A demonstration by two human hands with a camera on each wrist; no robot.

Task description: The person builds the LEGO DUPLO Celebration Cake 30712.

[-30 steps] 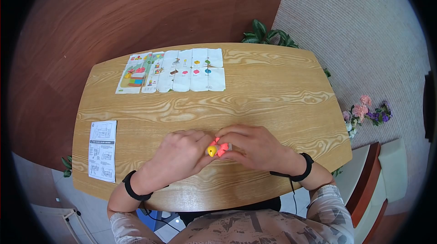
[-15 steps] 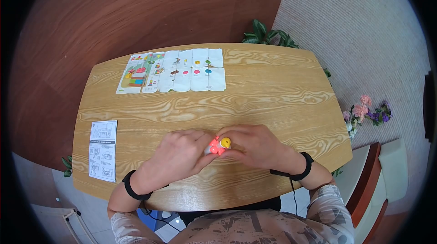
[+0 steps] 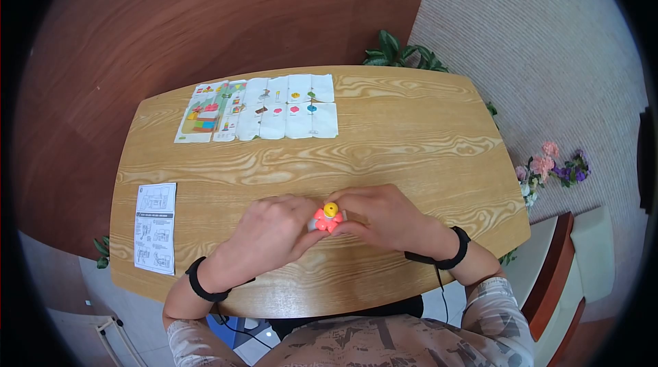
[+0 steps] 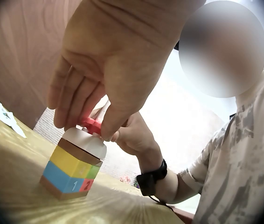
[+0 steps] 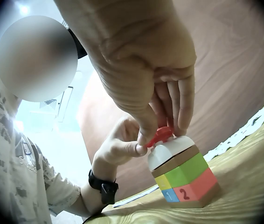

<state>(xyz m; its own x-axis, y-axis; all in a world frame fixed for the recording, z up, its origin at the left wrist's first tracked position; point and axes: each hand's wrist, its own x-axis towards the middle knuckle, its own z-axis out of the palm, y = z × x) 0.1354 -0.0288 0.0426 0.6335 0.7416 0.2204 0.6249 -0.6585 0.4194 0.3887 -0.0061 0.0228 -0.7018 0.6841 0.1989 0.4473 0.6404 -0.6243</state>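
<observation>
A small block tower stands upright on the wooden table, with blue, yellow, green and red bricks between brown plates. The blue brick bears a 1 and the red brick a 2. A white rounded brick caps the tower. On it sits a pink-red, petal-shaped piece with a yellow round piece above. My left hand pinches the pink-red piece from the left, thumb at the near side. From the right, my right hand pinches it between thumb and fingers.
A colourful unfolded instruction sheet lies along the table's far left. Nearer, at the left edge, is a black-and-white leaflet. Potted leaves and pink and purple flowers stand beyond the table. A chair is at the right.
The yellow piece has swung from the left of the pink-red piece to the right, then back to the middle, as the pink-red piece turned. Both hands have stayed around it.
</observation>
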